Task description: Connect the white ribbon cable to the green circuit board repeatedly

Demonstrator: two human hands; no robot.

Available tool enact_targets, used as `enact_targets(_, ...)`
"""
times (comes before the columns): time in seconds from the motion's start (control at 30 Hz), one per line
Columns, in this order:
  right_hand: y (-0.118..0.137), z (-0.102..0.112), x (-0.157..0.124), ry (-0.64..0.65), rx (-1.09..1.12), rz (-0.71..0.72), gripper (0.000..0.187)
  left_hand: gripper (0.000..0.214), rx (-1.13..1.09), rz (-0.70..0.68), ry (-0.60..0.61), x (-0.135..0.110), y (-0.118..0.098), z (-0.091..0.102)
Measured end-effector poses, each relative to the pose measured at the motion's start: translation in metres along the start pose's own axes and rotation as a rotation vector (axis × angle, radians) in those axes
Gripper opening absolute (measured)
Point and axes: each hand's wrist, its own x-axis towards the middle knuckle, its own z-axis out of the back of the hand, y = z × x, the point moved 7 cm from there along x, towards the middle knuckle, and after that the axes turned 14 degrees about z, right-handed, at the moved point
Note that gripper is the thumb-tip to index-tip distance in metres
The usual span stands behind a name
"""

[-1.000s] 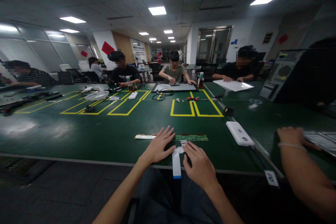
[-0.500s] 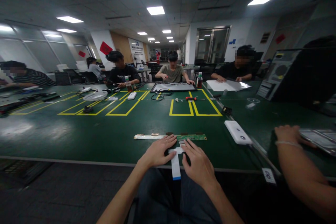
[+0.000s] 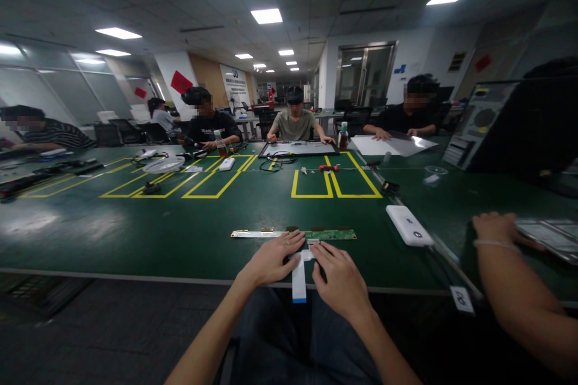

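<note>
1. In the head view, a long narrow circuit board (image 3: 331, 234) lies on the green table (image 3: 135, 240), near the person and in the middle; its left part is whitish, its right part green.
2. A white ribbon cable (image 3: 298, 281) lies on the near side of the board, and its blue end reaches beyond the near table edge.
3. The left hand (image 3: 275, 260) is spread flat and grasps nothing; its fingertips rest at the middle of the board, and its thumb is at the ribbon cable.
4. The right hand (image 3: 342, 278) has its fingers bent together over the upper end of the ribbon cable, close to the board. I cannot tell if it pinches this end or only presses it.
5. To the right of the hands there is a white device (image 3: 409, 225), and farther right another person's hand (image 3: 495, 227).
6. On the far side, a red-handled screwdriver (image 3: 328, 168) lies across the yellow tape (image 3: 311, 197), with a black cable (image 3: 277, 162) to its left.
</note>
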Motion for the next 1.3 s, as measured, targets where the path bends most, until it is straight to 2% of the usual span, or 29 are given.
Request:
enact_targets(0.27,-0.001,0.000,0.000,0.012,-0.018,-0.030,0.043,0.055,-0.020,-0.025,0.001,0.001,-0.002,0.000)
enact_targets(0.67,-0.001,0.000,0.002,0.032,-0.088,-0.098,0.044,0.052,-0.072,0.023,-0.037,0.004,0.000,0.002)
enact_targets(0.87,-0.002,0.001,0.002,0.036,-0.090,-0.105,0.043,0.060,-0.079,0.003,-0.028,0.003,-0.004,0.006)
enact_targets(1.1,-0.002,0.001,0.001,0.059,-0.096,-0.084,0.044,0.049,-0.069,0.083,-0.113,0.009,-0.003,-0.002)
enact_targets(1.3,-0.001,0.000,-0.001,0.021,-0.100,-0.056,0.044,0.047,-0.069,0.105,-0.140,0.009,-0.003,-0.004)
